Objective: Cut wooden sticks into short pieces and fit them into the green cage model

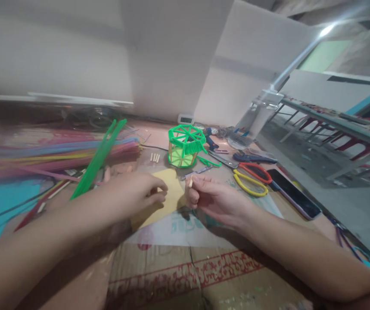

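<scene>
My right hand (pixel 209 193) pinches a small cream-coloured stick piece (pixel 190 183) between thumb and fingers. Over the yellow sheet (pixel 172 189), my left hand (pixel 149 189) is held with curved fingers apart and nothing visible between them. Several similar short stick pieces (pixel 155 157) lie in a row behind it. Just beyond both hands stands a small round frame (pixel 187 144), wrapped in fuzzy green pipe cleaner, with thin upright sticks and a light green base. A loose green pipe cleaner (pixel 209 162) lies at its right.
Scissors (pixel 249 176) with red and yellow handles lie right of centre, near a phone (pixel 294 193) and pliers (pixel 254 158). A clear plastic container (pixel 252 122) stands behind them. Green pipe cleaners (pixel 99 159) and coloured bundles (pixel 58 153) lie left. The table's right edge is close to the phone.
</scene>
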`<state>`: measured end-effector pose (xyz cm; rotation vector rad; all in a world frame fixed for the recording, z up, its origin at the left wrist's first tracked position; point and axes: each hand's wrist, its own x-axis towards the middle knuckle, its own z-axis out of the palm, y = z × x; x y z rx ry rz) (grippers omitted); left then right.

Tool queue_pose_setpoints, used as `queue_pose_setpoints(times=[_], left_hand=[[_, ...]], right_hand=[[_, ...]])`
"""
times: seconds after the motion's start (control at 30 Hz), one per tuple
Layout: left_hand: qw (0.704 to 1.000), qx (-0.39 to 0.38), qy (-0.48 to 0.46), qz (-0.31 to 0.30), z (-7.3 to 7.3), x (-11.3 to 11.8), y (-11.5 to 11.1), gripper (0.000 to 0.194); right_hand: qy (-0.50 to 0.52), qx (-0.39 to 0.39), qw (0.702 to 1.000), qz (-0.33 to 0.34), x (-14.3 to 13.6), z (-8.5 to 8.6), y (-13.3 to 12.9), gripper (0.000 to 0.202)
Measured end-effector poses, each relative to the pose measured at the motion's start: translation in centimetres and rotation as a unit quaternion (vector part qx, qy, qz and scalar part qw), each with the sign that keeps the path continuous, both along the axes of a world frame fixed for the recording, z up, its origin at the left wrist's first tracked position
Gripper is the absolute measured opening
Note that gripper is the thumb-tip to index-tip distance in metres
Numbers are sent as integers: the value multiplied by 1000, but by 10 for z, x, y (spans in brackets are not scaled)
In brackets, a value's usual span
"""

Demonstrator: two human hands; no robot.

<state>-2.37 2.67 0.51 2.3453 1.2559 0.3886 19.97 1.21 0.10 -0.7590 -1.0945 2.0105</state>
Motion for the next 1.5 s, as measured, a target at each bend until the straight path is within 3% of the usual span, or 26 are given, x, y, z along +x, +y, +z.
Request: queue_pose_setpoints(times=[0.1,0.2,0.37,0.53,0.7,0.83,0.93,1.0,1.07,1.17,1.27,1.37,1.5], left_hand=[[998,30,-38,28,20,8,0,26],[992,28,-121,40,31,16,-11,25],[990,22,-138,28,32,19,-22,26],[986,-86,-141,25,31,20,-15,34],[971,-180,-158,-19,29,23,-11,26],[985,-142,-96,-7,27,21,-10,30],[997,-28,13,68,27,10,5,34],[975,68,149,153,26,1,21,42],[958,77,203,186,24,-7,40,40],[943,82,245,212,16,-9,63,40],[934,82,266,223,7,-3,75,42],[933,82,273,222,1,1,79,42],[935,99,271,206,1,0,72,41]], right_hand=[[-5,1,1000,-6,-1,2,-1,22],[-3,7,1000,-14,-3,3,-3,28],[-15,51,998,-29,-6,2,-5,31],[-128,216,964,-92,-6,7,-4,25],[-180,264,944,-86,-3,6,-2,15],[-209,254,942,-71,-1,-1,3,10],[-216,248,941,-79,5,4,12,18],[-212,262,937,-93,14,13,21,19],[-223,285,929,-80,25,23,28,14],[-305,326,895,12,43,36,35,14],[-427,366,821,95,57,47,37,15],[-527,396,745,98,64,51,40,18],[-587,428,686,54,62,34,47,19]])
